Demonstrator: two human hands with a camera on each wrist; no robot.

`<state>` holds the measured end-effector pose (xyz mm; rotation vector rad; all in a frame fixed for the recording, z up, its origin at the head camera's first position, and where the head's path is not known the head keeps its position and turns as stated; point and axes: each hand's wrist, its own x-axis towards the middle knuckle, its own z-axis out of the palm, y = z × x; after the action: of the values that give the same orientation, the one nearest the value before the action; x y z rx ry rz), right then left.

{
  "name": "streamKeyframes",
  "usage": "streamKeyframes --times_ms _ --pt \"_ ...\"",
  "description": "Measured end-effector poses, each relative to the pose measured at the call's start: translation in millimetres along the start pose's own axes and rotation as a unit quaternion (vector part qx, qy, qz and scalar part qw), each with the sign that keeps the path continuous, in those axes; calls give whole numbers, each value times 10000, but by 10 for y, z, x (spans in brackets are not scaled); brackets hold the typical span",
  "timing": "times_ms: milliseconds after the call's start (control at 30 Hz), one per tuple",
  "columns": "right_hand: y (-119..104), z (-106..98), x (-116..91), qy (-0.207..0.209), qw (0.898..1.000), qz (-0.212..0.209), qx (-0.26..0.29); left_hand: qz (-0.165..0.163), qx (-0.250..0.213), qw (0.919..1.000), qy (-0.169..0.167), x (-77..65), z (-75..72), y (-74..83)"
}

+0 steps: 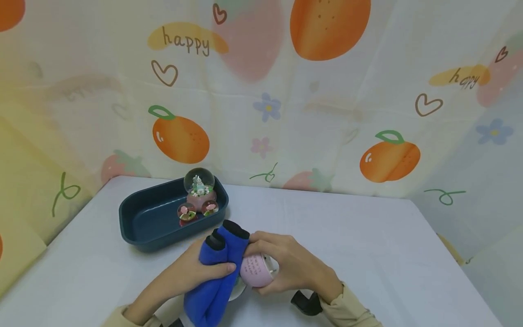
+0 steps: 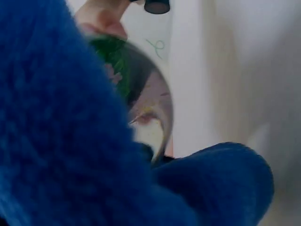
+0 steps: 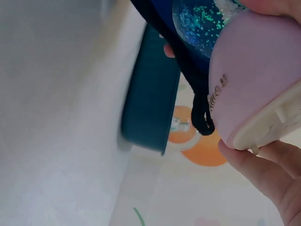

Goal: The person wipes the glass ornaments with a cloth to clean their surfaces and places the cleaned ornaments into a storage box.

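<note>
My left hand [image 1: 185,271] grips a folded blue cloth [image 1: 214,290] with black edging, its thumb lying across the front. Beside it, my right hand [image 1: 296,261] holds a snow globe by its pink base [image 1: 254,271], which is tilted with its whitish underside toward the right. The cloth lies against the clear dome and hides much of it in the head view. Glitter shows inside the dome [image 3: 200,28] in the right wrist view. In the left wrist view, blue cloth [image 2: 61,122] covers much of the picture, with part of the dome [image 2: 160,94] behind it.
A dark teal tray [image 1: 163,238] stands at the back left of the white table [image 1: 347,236]. At its right end sit a larger snow globe [image 1: 200,200] and two small globes. A fruit-patterned curtain [image 1: 310,136] hangs behind the table. A black device [image 1: 308,303] is by the right wrist.
</note>
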<state>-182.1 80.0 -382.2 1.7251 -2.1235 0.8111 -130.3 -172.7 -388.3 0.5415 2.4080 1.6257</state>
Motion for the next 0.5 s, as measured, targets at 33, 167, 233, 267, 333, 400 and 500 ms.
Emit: streamKeyframes --times_ms 33,167,233,267,333,400,500 --pt "-3 -3 4 0 10000 -47 21 -2 18 10000 -79 -2 -9 1" --pt "-4 -5 15 51 9998 -169 -12 59 155 9998 121 -7 -22 10" --pt "-3 -4 13 69 9997 -245 -70 90 176 9992 353 -9 -23 12" --pt "-3 -3 12 73 9995 -291 -95 120 132 9988 457 -7 -24 12" --pt "-5 -2 13 88 9990 -402 -150 234 67 9977 628 -2 -28 8" --pt "-8 -4 17 104 9987 -472 -165 277 -7 9972 688 3 -35 -1" --pt "-19 -18 22 169 9983 -546 -129 93 -395 9981 469 7 -59 -12"
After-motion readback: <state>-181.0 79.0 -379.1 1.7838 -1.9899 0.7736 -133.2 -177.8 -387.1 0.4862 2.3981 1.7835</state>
